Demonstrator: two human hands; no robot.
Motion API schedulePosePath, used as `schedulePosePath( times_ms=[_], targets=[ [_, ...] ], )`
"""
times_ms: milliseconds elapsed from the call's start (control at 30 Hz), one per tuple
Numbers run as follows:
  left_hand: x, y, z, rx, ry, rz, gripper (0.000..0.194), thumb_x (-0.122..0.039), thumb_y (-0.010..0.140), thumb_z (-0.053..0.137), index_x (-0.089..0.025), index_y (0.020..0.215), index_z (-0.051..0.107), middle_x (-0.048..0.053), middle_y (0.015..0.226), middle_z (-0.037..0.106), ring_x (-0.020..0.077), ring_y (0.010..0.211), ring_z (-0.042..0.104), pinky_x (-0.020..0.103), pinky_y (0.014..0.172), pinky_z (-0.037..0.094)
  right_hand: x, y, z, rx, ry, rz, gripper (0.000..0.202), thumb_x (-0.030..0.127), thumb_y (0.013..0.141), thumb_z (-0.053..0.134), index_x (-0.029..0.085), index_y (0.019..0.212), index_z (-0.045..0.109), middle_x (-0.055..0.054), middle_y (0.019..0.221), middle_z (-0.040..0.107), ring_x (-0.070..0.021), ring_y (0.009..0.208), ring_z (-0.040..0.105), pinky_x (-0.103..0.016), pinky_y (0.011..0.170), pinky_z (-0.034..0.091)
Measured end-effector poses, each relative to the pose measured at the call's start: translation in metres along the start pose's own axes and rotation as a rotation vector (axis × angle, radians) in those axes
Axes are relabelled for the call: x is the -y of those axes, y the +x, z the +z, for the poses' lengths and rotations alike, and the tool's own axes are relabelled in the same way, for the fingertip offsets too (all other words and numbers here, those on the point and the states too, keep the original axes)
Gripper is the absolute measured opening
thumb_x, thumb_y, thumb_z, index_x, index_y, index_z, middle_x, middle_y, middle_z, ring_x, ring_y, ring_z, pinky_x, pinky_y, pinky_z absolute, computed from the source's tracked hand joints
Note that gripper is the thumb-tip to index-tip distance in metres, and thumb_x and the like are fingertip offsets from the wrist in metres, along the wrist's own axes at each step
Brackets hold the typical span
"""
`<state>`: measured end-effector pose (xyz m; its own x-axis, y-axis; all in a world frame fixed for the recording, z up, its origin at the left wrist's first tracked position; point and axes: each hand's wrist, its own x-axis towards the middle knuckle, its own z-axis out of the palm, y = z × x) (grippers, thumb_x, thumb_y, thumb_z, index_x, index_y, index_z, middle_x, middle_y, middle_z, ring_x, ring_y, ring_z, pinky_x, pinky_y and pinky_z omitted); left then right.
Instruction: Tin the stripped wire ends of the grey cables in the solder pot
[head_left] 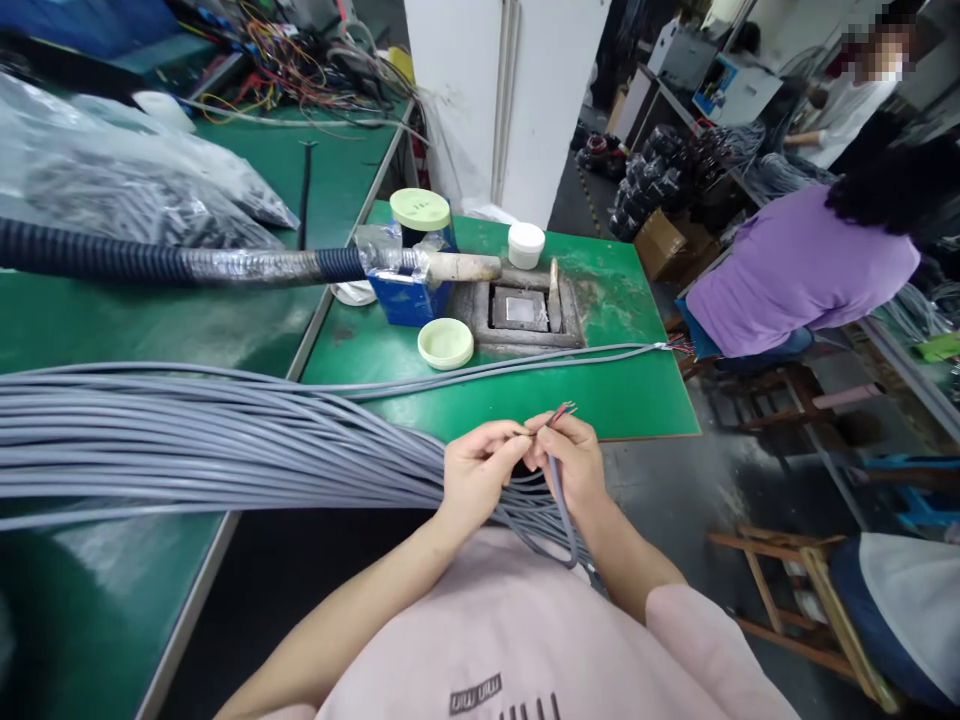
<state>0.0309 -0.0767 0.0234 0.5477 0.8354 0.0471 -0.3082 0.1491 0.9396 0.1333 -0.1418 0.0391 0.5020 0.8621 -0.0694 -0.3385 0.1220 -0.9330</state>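
Both hands meet in front of my chest at the end of a grey cable (560,497). My right hand (574,460) is closed round the cable near its stripped end, where red and dark wires (561,410) fan out above the fingers. My left hand (480,470) pinches a thin dark wire (523,434) of the same cable between thumb and forefinger. A thick bundle of grey cables (300,450) runs in from the left and passes under my hands. Two grey cables (487,368) lie apart from it across the green table, their wire ends at the right edge.
Beyond my hands, a square metal pot (523,308) is set in the green table (630,390), with a hose nozzle (465,267) over it. Around it are a white jar (526,245), a pale green lid (445,343) and a blue box (409,298). Co-workers sit at right.
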Motion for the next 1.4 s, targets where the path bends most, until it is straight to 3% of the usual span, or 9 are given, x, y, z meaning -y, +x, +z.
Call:
schedulePosePath(
  times_ms=[167,300,500,667,767,900,1033,1200,1400],
  targets=[
    [-0.004,0.011,0.007,-0.082,-0.299,-0.225,0.025,-0.036,0.069,0.079,-0.015,0.074,0.067,-0.007,0.049,0.049,0.0005,0.039,0.029,0.018,0.043,0.021,0.012,0.008,0.000,-0.076,-0.426,-0.281,0.011,0.029,0.079,0.070,0.021,0.071,0.067,-0.003,0.076,0.064,-0.0165,0.071,0.059,-0.030,0.066,0.047],
    [-0.004,0.020,0.001,-0.140,-0.325,-0.235,0.028,-0.037,0.067,0.079,-0.015,0.073,0.064,-0.005,0.059,0.055,0.0007,0.042,0.032,0.018,0.043,0.022,0.013,0.025,0.005,-0.013,-0.534,-0.246,0.021,0.033,0.083,0.066,0.019,0.067,0.060,-0.001,0.068,0.059,-0.0138,0.063,0.053,-0.027,0.060,0.044],
    [0.001,0.030,-0.015,-0.202,-0.386,-0.206,0.031,-0.039,0.069,0.078,-0.014,0.080,0.062,-0.009,0.049,0.044,0.0020,0.042,0.031,0.017,0.043,0.021,0.010,0.057,0.019,0.104,-0.595,-0.175,0.021,0.034,0.082,0.066,0.018,0.069,0.063,0.003,0.056,0.053,-0.0110,0.053,0.048,-0.024,0.054,0.039],
    [0.000,0.036,-0.032,-0.139,-0.280,-0.237,0.039,-0.041,0.073,0.074,-0.014,0.098,0.063,-0.008,0.052,0.046,0.0040,0.045,0.038,0.017,0.046,0.028,0.020,0.093,0.030,0.220,-0.758,-0.183,0.028,0.036,0.082,0.064,0.017,0.062,0.057,0.004,0.051,0.049,-0.0101,0.049,0.044,-0.024,0.052,0.036],
    [0.000,0.035,-0.045,-0.049,0.065,-0.092,0.039,-0.039,0.079,0.068,-0.015,0.109,0.064,-0.005,0.059,0.052,0.0065,0.051,0.045,0.020,0.053,0.036,0.027,0.123,0.036,0.258,-0.912,-0.206,0.033,0.037,0.080,0.063,0.018,0.056,0.052,0.005,0.047,0.044,-0.0097,0.048,0.040,-0.024,0.050,0.031],
    [0.013,0.032,-0.056,0.033,0.597,0.220,0.025,-0.035,0.089,0.055,-0.018,0.102,0.068,0.001,0.071,0.063,0.0114,0.064,0.053,0.025,0.065,0.041,0.024,0.167,0.044,0.336,-1.122,-0.244,0.030,0.038,0.076,0.061,0.017,0.056,0.055,0.005,0.048,0.041,-0.0093,0.048,0.036,-0.025,0.049,0.026],
    [0.031,0.030,-0.057,0.125,0.917,0.459,0.024,-0.033,0.092,0.049,-0.020,0.096,0.068,0.005,0.076,0.067,0.0143,0.072,0.058,0.027,0.066,0.039,0.012,0.198,0.056,0.413,-1.370,-0.274,0.028,0.035,0.074,0.058,0.016,0.054,0.055,0.003,0.048,0.043,-0.0099,0.050,0.038,-0.026,0.052,0.025],
    [0.040,0.029,-0.057,0.114,1.097,0.604,0.026,-0.032,0.094,0.043,-0.019,0.092,0.066,0.003,0.070,0.063,0.0135,0.066,0.055,0.029,0.059,0.029,0.004,0.215,0.070,0.471,-1.634,-0.202,0.020,0.030,0.073,0.057,0.016,0.059,0.063,0.000,0.055,0.056,-0.0128,0.056,0.048,-0.026,0.055,0.027],
    [0.042,0.029,-0.057,0.112,1.098,0.607,0.027,-0.033,0.095,0.042,-0.019,0.091,0.065,0.004,0.069,0.062,0.0133,0.065,0.053,0.030,0.057,0.026,-0.004,0.222,0.079,0.509,-1.790,-0.173,0.019,0.027,0.073,0.054,0.016,0.066,0.068,-0.005,0.063,0.061,-0.0154,0.062,0.052,-0.027,0.056,0.027]
  ],
)
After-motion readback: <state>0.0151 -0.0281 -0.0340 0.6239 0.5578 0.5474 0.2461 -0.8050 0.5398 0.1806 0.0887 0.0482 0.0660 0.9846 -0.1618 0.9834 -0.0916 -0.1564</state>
